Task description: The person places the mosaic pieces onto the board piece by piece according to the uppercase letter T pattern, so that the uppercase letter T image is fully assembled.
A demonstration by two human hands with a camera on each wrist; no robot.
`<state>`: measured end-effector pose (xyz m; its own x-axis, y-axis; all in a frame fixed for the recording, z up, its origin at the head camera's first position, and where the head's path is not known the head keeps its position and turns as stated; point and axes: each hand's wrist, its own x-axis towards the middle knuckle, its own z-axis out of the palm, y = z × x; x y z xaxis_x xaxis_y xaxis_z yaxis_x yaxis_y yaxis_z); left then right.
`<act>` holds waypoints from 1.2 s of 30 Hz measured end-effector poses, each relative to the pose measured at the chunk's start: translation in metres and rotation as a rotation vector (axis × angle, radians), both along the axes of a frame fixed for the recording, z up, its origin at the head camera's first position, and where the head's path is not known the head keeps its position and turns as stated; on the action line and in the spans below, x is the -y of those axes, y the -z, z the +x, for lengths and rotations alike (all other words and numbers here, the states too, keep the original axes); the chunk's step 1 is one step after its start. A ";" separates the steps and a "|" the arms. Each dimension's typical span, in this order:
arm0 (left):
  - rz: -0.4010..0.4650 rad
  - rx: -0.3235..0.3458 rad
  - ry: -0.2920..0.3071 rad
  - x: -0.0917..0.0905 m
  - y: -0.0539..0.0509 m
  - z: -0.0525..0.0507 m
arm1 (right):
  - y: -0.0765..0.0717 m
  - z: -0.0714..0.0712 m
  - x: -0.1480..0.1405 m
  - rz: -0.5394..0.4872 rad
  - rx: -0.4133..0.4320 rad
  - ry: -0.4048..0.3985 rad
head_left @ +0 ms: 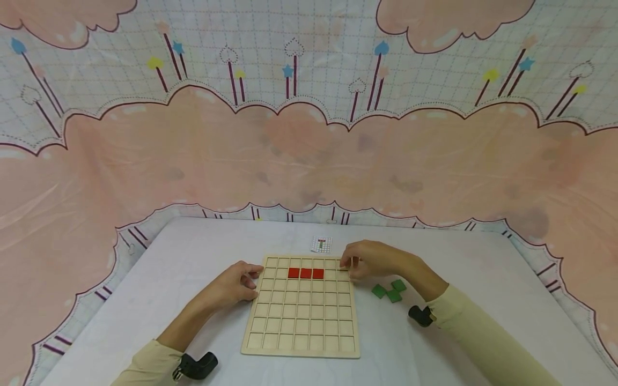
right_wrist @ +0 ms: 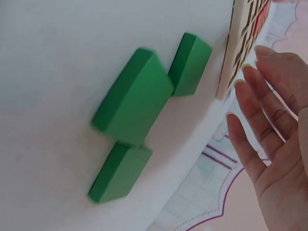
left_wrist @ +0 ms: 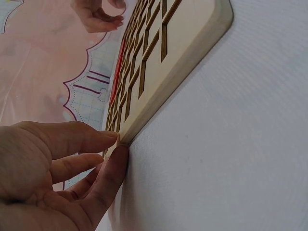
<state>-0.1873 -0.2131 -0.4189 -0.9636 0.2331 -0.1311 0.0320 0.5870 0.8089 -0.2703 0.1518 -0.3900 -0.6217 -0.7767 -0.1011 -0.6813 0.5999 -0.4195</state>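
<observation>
Touching the board [head_left: 301,325] at its left edge, the left hand [head_left: 236,287] looks loose, not clamped; the right hand [head_left: 370,260] is relaxed by the right edge, fingers parted, nothing visible in it. So the board's sitting between them. Three reds [head_left: 306,273] are in, side by side. Three greens [head_left: 395,296] lie loose near the right wrist, so maybe half done, going by the card [head_left: 322,245] past the far edge.

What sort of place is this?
Likely a staged tabletop setup, though the wider room isn't visible. A printed backdrop of clouds and candles stands behind a plain white work surface, where a wooden grid board lies beside loose green tiles.
</observation>
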 end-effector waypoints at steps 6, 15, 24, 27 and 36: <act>-0.001 0.002 -0.005 0.000 0.000 0.001 | 0.001 0.004 -0.012 0.040 0.024 0.058; 0.001 0.013 -0.011 -0.001 -0.001 0.001 | -0.001 0.009 -0.030 0.062 0.059 0.111; -0.007 0.011 -0.017 -0.002 -0.001 0.001 | -0.002 0.014 -0.050 0.045 0.075 0.107; -0.007 0.013 -0.018 -0.002 -0.001 0.001 | -0.001 0.016 -0.056 0.047 0.085 0.125; -0.016 0.015 -0.021 -0.003 -0.002 0.002 | 0.000 0.021 -0.072 0.035 0.088 0.139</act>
<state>-0.1851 -0.2105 -0.4166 -0.9661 0.2111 -0.1487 0.0080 0.6000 0.8000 -0.2496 0.2243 -0.3896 -0.7108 -0.6786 -0.1852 -0.5521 0.7014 -0.4509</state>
